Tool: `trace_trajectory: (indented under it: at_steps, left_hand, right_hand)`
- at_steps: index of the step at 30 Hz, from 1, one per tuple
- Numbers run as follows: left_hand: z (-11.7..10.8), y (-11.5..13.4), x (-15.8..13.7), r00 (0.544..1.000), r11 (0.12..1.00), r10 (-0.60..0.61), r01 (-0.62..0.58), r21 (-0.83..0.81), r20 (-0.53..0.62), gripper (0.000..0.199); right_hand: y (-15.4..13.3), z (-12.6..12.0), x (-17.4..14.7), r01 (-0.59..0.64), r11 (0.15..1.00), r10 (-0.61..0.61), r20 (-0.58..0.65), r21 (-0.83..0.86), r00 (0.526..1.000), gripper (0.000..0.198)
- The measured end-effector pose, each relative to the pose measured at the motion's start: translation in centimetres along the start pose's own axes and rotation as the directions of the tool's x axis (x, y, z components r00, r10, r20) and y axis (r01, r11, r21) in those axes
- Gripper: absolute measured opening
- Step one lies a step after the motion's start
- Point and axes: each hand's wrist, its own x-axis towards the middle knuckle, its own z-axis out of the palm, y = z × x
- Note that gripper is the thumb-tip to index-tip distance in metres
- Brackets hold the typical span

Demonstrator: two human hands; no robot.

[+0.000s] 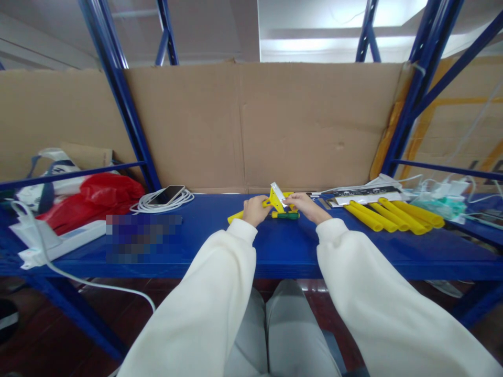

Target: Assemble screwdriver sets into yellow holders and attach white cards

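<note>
My left hand (256,209) is wrapped round the handle of a yellow scraper (277,200), and the handle's end pokes out to the left of my fist. A flat whitish plate (278,192) stands tilted at the scraper's head. My right hand (306,206) pinches at the right side of this plate with thumb and fingers; exactly what lies between the fingertips is partly hidden. Just below the head, a green and yellow screwdriver handle (285,215) lies on the blue shelf (291,251).
Several yellow tubes (387,217) lie at the right beside a black-and-white package (365,195). A phone (168,195) rests on a coiled white cable (147,206). Further left are a red bag (102,199) and a white power strip (74,240). Cardboard (251,125) closes the back.
</note>
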Motion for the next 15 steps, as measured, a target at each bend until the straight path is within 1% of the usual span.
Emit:
trace_trajectory:
  at_steps: [3,7,10,15]
  left_hand:
    - [-0.07,-0.04,-0.01,1.000,1.000,0.011,-0.011,-0.008,0.000,0.031]
    - [-0.10,-0.14,0.05,1.000,1.000,0.009,-0.009,-0.006,-0.006,0.031]
    - [0.02,-0.26,0.18,1.000,1.000,0.002,-0.002,-0.016,-0.009,0.031]
    - [0.26,-0.28,0.28,0.999,0.998,0.046,-0.047,-0.053,-0.022,0.031]
  right_hand:
    - [0.04,-0.19,0.06,-0.010,1.000,0.010,0.036,0.005,0.999,0.017]
    - [0.07,-0.47,0.04,0.010,1.000,-0.011,0.090,0.020,0.996,0.017]
    - [-0.02,-0.54,-0.09,0.034,0.999,-0.032,0.122,-0.016,0.992,0.019]
    - [-0.18,-0.39,-0.17,0.052,0.995,-0.040,0.134,-0.086,0.990,0.025]
